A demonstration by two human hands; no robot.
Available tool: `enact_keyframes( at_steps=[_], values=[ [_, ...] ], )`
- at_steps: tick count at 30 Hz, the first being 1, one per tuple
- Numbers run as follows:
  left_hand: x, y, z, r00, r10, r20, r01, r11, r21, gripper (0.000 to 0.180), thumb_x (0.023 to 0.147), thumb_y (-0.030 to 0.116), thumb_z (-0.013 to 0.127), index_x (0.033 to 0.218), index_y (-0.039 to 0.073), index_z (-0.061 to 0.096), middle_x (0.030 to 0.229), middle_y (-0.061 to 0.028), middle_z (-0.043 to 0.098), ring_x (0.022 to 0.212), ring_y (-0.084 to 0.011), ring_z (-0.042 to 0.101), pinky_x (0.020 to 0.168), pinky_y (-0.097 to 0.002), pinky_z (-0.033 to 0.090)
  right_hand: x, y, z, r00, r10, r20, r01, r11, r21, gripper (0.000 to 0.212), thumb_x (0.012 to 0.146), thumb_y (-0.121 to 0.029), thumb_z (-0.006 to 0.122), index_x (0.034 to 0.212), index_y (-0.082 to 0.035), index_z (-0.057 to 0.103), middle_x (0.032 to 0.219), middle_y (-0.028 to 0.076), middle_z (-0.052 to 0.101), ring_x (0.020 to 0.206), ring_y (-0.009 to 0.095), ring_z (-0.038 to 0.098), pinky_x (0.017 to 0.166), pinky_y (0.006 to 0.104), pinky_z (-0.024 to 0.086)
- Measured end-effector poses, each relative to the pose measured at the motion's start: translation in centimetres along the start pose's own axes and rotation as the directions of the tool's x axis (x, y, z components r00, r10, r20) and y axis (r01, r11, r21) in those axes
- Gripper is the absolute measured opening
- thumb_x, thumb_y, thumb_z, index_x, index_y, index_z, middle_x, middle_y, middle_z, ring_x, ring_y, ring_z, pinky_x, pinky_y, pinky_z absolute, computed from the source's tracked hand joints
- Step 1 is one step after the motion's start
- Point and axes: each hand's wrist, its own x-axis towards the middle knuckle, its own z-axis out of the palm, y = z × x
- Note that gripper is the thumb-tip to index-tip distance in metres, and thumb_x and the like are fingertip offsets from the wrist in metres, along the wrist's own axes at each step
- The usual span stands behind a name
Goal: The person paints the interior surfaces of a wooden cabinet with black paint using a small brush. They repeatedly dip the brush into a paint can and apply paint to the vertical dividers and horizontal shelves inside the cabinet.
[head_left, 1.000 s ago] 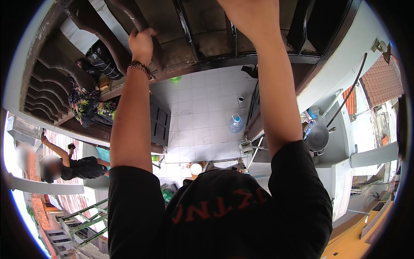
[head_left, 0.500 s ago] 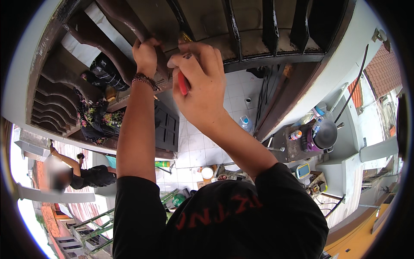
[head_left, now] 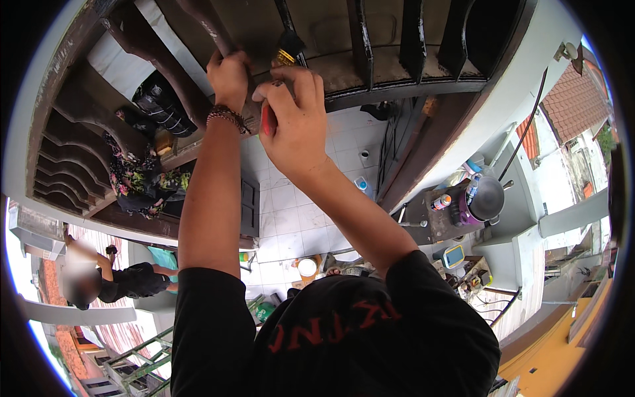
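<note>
My right hand (head_left: 297, 126) is closed around a paintbrush (head_left: 267, 122) with a red handle. Its metal band and dark bristles (head_left: 291, 44) stick out above my fingers, and the bristle tip is against or very near a narrow black slat (head_left: 284, 14). To the left, my left hand (head_left: 229, 81), a beaded bracelet at its wrist, wraps around the lower end of a brown wooden slat (head_left: 209, 25). Slats right of the brush look glossy black, such as this wet-looking slat (head_left: 360, 41); those on the left are dull brown.
Far below lies a white tiled floor (head_left: 286, 218) with a water bottle (head_left: 362, 185). At the right, a dark pan (head_left: 487, 198) and a spray can (head_left: 441, 202) stand on a ledge. Another person (head_left: 135, 281) is at lower left, near a green ladder (head_left: 142, 364).
My right hand and the brush have shifted slightly left, and more of the bristles and metal band shows. The left hand stays on its slat. The whole view has shifted a little.
</note>
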Motion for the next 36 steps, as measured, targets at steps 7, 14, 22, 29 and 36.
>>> enact_keyframes(
  at_steps=[7,14,22,29,36],
  values=[
    [-0.5,0.1,-0.1,0.999,-0.021,-0.025,0.022,1.0,0.016,0.028,0.072,0.011,0.06,0.094,-0.006,0.066,0.072,-0.0116,0.067,0.064,-0.02,0.063,0.062,-0.0324,0.049,0.5,1.3,-1.1,0.998,-0.05,-0.046,0.047,0.996,-0.072,0.031,0.07,0.013,0.065,0.095,-0.006,0.063,0.111,0.014,0.058,0.089,0.029,0.06,0.075,0.0366,0.05],
    [-0.6,-0.2,0.0,1.0,-0.022,-0.008,0.022,1.0,0.006,0.03,0.073,0.01,0.061,0.097,-0.007,0.067,0.075,-0.0137,0.069,0.068,-0.0214,0.066,0.066,-0.0329,0.05,-1.5,0.3,-5.8,0.877,-0.121,0.466,0.042,0.984,0.175,0.033,0.063,0.012,0.066,0.089,-0.008,0.06,0.103,0.007,0.059,0.092,0.03,0.06,0.072,0.0402,0.053],
    [-0.4,0.0,-0.4,1.0,-0.004,-0.005,0.004,0.993,0.122,0.03,0.075,0.016,0.061,0.095,-0.005,0.066,0.074,-0.0114,0.067,0.069,-0.0204,0.064,0.071,-0.0326,0.048,7.2,4.1,-9.2,0.791,-0.064,0.609,0.026,0.997,0.071,0.019,0.076,0.015,0.066,0.087,-0.001,0.062,0.099,0.011,0.067,0.085,0.021,0.069,0.074,0.0298,0.055],
    [-0.6,-0.5,-0.2,0.999,-0.039,-0.036,0.043,0.991,0.123,0.03,0.075,0.019,0.064,0.095,-0.003,0.068,0.077,-0.0116,0.069,0.074,-0.0205,0.066,0.074,-0.0329,0.05,3.7,3.3,-8.0,0.825,-0.094,0.558,0.122,0.992,-0.013,0.025,0.074,0.007,0.067,0.094,-0.006,0.062,0.094,0.006,0.064,0.081,0.026,0.066,0.072,0.034,0.054],
    [-1.1,0.6,0.1,0.988,0.063,-0.138,-0.054,0.996,0.069,0.021,0.073,0.008,0.059,0.089,-0.004,0.065,0.075,-0.0169,0.067,0.074,-0.0276,0.066,0.067,-0.0371,0.05,-0.4,4.3,-7.5,0.842,-0.213,0.495,0.22,0.974,0.045,0.023,0.078,0.005,0.074,0.093,-0.005,0.061,0.099,0.013,0.066,0.088,0.024,0.068,0.077,0.0326,0.056]
  ],
)
